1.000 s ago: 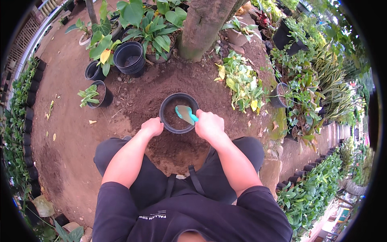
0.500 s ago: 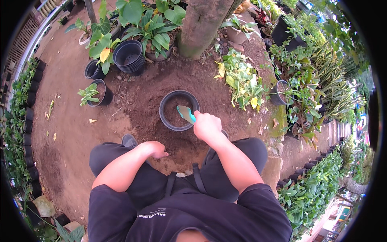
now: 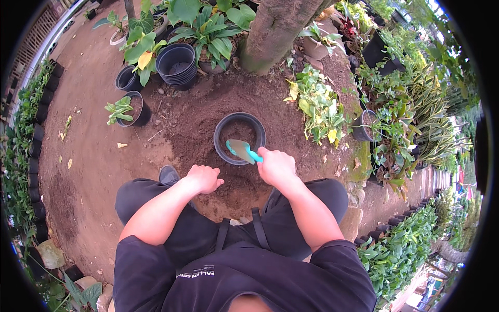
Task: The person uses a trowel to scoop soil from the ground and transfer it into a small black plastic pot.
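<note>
Ground: a bare earth yard, with a mound of dark loose soil (image 3: pixel 192 130) spread at the foot of a thick tree trunk (image 3: pixel 275 31). The mound sits directly in front of the person, presumably so that fill is within arm's reach.

Person: squatting, knees spread to either side of the mound, which brings both arms down over the work.

Surrounding stock: leafy plants (image 3: pixel 317 104) border the mound on the right. A stack of empty black pots (image 3: pixel 178 63) stands beyond it to the upper left, with two smaller pots nearby, one of them a seedling pot (image 3: pixel 130 108). These are well apart from the hands, set aside rather than in use.

Pot (image 3: pixel 239 137): black, round, upright, seated on the mound just ahead of the hands. It is partly filled with soil, mouth up so that it can take more.

Right hand (image 3: pixel 275 166): closed around the teal handle of a trowel (image 3: pixel 242 151). The blade reaches over the near rim of the pot and lies roughly level. It seems to carry a little soil, but the view is too small to be sure.

Left hand (image 3: pixel 204 178): loosely curled, holding nothing visible, low over the soil just near the pot's left side and apart from the rim. Whether the fingertips touch the soil cannot be told.
</note>
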Available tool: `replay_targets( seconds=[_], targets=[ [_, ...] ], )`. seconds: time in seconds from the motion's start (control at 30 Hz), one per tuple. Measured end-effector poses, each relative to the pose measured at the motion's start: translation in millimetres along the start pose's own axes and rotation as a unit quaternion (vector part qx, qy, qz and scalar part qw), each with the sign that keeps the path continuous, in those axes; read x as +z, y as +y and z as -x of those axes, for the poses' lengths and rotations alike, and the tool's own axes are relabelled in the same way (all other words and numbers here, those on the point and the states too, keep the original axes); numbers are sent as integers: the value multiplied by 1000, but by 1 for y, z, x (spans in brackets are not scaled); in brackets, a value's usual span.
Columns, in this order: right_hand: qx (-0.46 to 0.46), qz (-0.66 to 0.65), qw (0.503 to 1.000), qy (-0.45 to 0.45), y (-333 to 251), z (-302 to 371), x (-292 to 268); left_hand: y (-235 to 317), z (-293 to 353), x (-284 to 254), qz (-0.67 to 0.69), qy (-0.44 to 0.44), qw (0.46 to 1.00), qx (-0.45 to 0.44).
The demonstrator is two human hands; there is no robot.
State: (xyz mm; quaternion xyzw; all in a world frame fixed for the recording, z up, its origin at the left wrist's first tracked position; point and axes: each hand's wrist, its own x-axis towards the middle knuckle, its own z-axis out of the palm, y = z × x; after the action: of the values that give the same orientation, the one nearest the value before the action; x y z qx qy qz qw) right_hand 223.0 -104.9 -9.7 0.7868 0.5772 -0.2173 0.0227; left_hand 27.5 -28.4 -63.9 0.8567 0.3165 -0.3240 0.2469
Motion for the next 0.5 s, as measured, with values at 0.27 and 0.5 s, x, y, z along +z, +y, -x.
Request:
replay_targets(
  seconds=[0.27, 0.5],
  targets=[
    [-19, 15, 1000, 6, -7, -2, 0, 4, 5, -7, 4, -24, 1000, 5],
    [-11, 0, 1000, 17, -15, 9, -18, -2, 3, -4, 5, -26, 1000, -8]
  ],
)
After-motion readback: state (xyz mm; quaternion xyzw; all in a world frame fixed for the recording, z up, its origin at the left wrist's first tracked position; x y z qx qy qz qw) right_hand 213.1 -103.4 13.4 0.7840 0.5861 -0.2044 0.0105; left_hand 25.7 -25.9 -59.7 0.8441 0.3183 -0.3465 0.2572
